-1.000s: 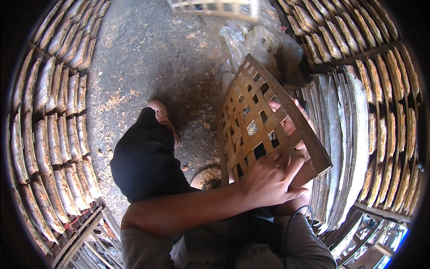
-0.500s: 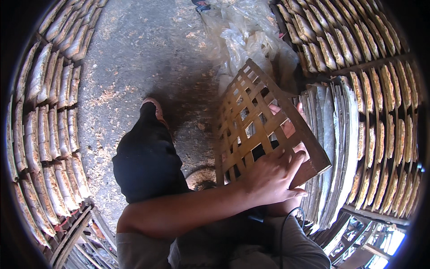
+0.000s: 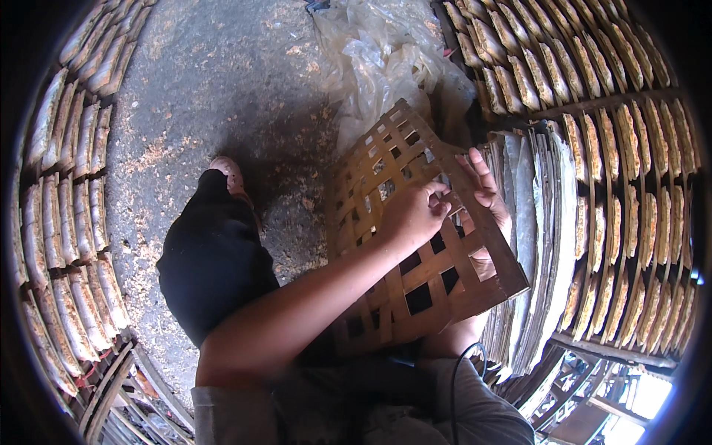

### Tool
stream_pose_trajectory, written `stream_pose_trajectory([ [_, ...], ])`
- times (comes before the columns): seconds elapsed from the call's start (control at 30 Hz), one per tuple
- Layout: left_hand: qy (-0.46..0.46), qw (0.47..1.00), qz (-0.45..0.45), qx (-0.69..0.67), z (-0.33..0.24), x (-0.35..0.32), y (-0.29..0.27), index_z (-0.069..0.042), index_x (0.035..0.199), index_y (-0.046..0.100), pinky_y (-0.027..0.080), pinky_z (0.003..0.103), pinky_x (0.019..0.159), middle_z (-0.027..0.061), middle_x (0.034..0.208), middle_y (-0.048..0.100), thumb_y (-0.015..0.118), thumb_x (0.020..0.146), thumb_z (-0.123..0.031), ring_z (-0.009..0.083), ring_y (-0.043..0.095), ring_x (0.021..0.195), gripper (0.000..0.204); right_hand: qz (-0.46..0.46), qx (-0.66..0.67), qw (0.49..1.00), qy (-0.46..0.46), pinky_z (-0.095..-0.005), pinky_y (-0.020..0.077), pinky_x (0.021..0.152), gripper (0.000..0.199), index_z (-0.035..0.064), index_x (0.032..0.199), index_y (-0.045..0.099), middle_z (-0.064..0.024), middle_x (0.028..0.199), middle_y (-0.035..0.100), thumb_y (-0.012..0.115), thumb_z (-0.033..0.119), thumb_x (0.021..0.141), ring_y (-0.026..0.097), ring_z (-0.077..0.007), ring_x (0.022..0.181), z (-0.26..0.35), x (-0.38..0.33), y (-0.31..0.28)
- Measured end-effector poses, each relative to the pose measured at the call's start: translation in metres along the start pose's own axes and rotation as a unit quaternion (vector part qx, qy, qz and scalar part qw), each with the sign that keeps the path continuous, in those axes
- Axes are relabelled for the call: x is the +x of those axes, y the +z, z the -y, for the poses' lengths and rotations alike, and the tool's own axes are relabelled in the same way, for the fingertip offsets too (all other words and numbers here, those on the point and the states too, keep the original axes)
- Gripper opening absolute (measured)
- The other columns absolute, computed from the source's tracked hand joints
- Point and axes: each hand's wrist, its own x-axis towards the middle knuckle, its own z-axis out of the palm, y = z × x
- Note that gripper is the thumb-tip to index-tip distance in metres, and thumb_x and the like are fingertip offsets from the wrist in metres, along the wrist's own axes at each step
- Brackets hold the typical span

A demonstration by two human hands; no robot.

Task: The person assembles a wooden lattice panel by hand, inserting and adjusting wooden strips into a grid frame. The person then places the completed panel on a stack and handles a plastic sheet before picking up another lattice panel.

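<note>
A brown woven lattice panel of flat strips, with square gaps and a solid rim, is tilted across my lap. My left hand lies over its front face. Its thumb and fingertips are pinched together beside the right rim, and whatever is between them is too small to make out. From behind, my right hand supports the panel at that rim. Its fingers show past the edge and through the gaps, while the panel hides part of the palm.
A stack of thin grey sheets stands close at my right. Racks of pale slabs rise on the right, with more slabs on the left. Crumpled clear plastic lies ahead on the crumb-strewn floor. A black cable hangs by my lap.
My left hand has moved up and left from the panel's lower right corner and is now pinched. More right-hand fingers show past the rim. The panel has shifted slightly left and nearer.
</note>
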Motion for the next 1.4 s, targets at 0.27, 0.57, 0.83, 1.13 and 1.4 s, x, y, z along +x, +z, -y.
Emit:
stream_pose_trajectory([
  [0.27,0.098,0.992,-0.078,0.030,0.017,0.002,0.024,-0.009,0.111,0.074,0.054,0.039,0.081,0.0152,0.099,0.068,0.067,0.087,-0.014,0.0296,0.068,0.086,0.025,-0.003,0.002,1.000,-0.001,-0.0395,0.0308,0.116,0.074,-0.0021,0.148,0.037,-0.0200,0.146,0.045,0.056,0.016,0.080,0.045,-0.0283,0.135,-0.002,0.004,-0.004],
  [0.57,0.023,0.993,-0.018,-0.110,0.003,0.004,0.029,-0.001,0.110,0.070,0.054,0.028,0.081,0.0090,0.100,0.072,0.066,0.094,-0.013,0.0140,0.069,0.090,0.020,0.007,0.038,0.999,0.004,-0.0388,0.0299,0.117,0.074,-0.0019,0.148,0.037,-0.0186,0.146,0.046,0.056,0.016,0.079,0.045,-0.0277,0.136,-0.002,0.004,-0.012],
  [0.83,0.000,0.959,-0.047,-0.278,0.018,0.011,0.048,0.001,0.100,0.070,0.053,0.021,0.074,0.0054,0.092,0.072,0.071,0.091,-0.006,0.0071,0.065,0.084,0.012,0.002,0.070,0.998,-0.008,-0.0379,0.0283,0.117,0.073,-0.0047,0.146,0.040,-0.0171,0.146,0.047,0.057,0.016,0.079,0.044,-0.0273,0.136,-0.004,0.001,-0.012],
  [1.13,0.016,0.983,-0.070,-0.166,0.008,0.010,0.050,-0.002,0.098,0.070,0.052,0.024,0.073,0.0033,0.086,0.072,0.068,0.093,-0.010,0.0071,0.065,0.081,0.010,0.003,0.084,0.996,-0.012,-0.0392,0.0295,0.116,0.070,-0.0057,0.146,0.040,-0.0166,0.146,0.047,0.055,0.018,0.081,0.045,-0.0282,0.134,-0.005,0.001,-0.015],
  [1.4,0.011,0.987,-0.079,-0.140,0.004,0.008,0.050,-0.003,0.100,0.068,0.050,0.026,0.072,0.0029,0.087,0.066,0.064,0.096,-0.013,0.0095,0.062,0.081,0.011,0.016,0.085,0.996,-0.006,-0.0380,0.0307,0.116,0.068,-0.0062,0.145,0.040,-0.0163,0.146,0.048,0.053,0.014,0.082,0.046,-0.0273,0.134,-0.005,0.005,-0.014],
])
